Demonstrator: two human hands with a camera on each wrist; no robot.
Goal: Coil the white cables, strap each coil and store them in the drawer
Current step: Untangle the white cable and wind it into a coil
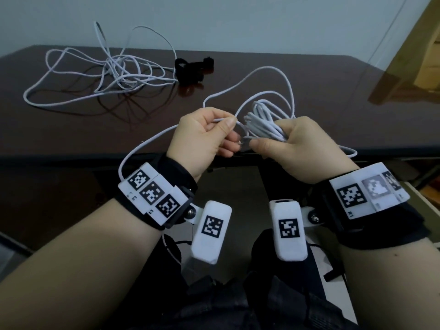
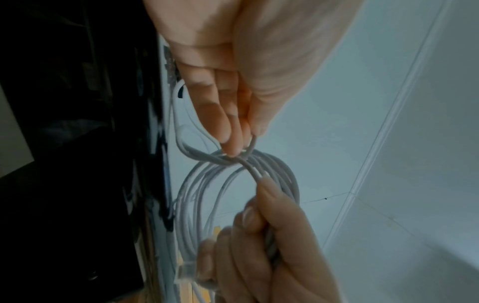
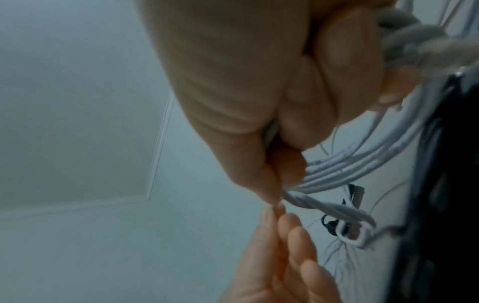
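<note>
Dark table (image 1: 309, 75), both hands clamped — right (image 1: 302, 148) on coil (image 1: 264, 122), left (image 1: 202, 136) pinching strand.

Setting: a plain room, likely home or office.
We see a dark glossy table (image 1: 309, 75), pale bare wall (image 1: 238, 20), wooden furniture (image 1: 426, 55).

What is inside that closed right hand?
The right hand grips a coil of white cable; its loops stick out above the fingers, and the left hand pinches a loose strand beside it. How the loops lie within the fist is covered.
</note>
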